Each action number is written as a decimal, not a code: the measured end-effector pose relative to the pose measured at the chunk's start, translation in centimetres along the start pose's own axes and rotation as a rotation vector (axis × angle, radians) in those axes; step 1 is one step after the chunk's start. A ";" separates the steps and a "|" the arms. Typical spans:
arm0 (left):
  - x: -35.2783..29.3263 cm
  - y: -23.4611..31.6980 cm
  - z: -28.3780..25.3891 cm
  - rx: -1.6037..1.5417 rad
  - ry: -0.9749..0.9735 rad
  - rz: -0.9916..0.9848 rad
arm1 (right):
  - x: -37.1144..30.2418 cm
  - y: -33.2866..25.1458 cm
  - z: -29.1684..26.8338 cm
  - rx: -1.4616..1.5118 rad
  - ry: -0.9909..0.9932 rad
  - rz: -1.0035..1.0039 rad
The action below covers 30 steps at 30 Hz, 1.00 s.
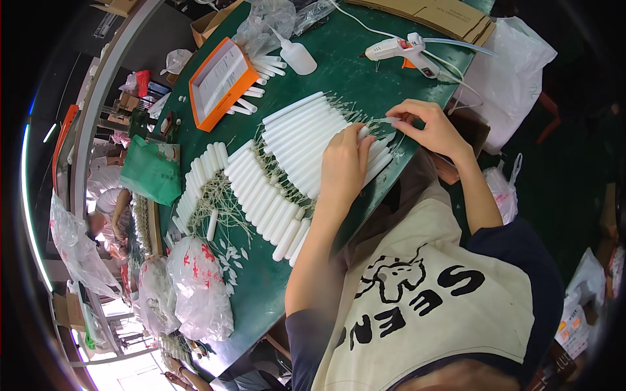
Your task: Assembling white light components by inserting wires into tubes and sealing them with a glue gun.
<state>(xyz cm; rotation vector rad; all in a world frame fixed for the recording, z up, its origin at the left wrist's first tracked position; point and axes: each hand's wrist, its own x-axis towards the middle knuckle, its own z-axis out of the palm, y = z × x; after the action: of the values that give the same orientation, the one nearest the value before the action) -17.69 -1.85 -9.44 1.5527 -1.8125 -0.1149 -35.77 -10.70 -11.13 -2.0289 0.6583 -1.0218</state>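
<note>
Rows of white candle-like tubes (298,148) with thin pale wires at their ends lie side by side on the green table (365,72). My left hand (344,159) is closed over the near end of the largest row, thumb and fingers around one white tube (362,133). Just to its right, my right hand (427,127) pinches a small whitish, pointed piece (383,120) between thumb and fingertips. A thin wire seems to run between the hands, but its ends are too small to make out. Loose flame-shaped white tips (231,260) are scattered at the table's left.
Beyond my hands lie a white glue gun (404,53) with its cord and a white squeeze bottle (298,57). An orange box (218,85) rests by more tubes. Plastic bags (199,287) crowd the left edge; another person (112,208) sits farther left.
</note>
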 end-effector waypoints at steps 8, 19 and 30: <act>0.6 0.4 -0.2 0.032 -0.033 0.096 | 0.2 -0.1 0.3 -0.012 -0.006 -0.042; 0.4 0.7 -0.4 -0.039 -0.151 -0.001 | 0.5 -0.7 -0.9 -0.024 -0.069 -0.138; 0.4 1.4 -0.4 -0.113 -0.215 -0.013 | 0.5 -0.9 -1.2 -0.046 -0.112 -0.201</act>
<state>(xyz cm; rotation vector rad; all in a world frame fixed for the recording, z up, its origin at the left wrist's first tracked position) -18.61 -1.70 -8.27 1.5207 -1.9248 -0.3974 -36.35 -11.03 -9.69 -2.2097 0.4288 -1.0051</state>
